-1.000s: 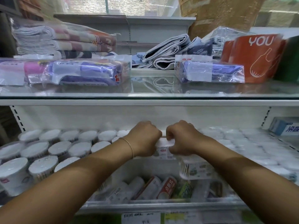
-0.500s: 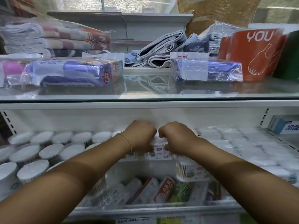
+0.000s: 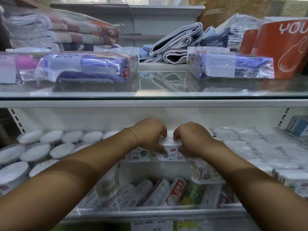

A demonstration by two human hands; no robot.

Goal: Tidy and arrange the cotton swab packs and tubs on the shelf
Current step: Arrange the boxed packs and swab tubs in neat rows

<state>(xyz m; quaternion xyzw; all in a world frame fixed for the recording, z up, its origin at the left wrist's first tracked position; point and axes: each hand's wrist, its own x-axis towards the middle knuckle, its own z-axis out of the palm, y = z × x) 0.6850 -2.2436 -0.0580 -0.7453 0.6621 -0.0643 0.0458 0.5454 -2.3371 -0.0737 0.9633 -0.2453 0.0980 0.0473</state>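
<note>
A clear cotton swab tub [image 3: 172, 150] with a white lid and a pink label sits mid-shelf. My left hand [image 3: 150, 134] and my right hand [image 3: 191, 139] both grip it, one on each side, fingers over its lid. A second labelled tub [image 3: 137, 155] stands just left of it, partly behind my left hand. Round white-lidded tubs [image 3: 38, 149] fill the shelf's left side in rows. Square clear tubs [image 3: 253, 149] fill the right side. Cotton swab packs [image 3: 158, 192] lie on their sides at the shelf's front, behind a clear rail [image 3: 150, 210].
A glass shelf [image 3: 153, 90] above holds purple wrapped packs [image 3: 86, 69], folded towels [image 3: 63, 32], cloths [image 3: 176, 45] and an orange box [image 3: 280, 49]. A blue-white box [image 3: 298, 125] stands at the lower shelf's far right. Price labels [image 3: 151, 225] run along the front edge.
Both hands have stayed together on the tub at mid-shelf. The fingers now reach lower over its lid and sides, and the pink-labelled front shows more.
</note>
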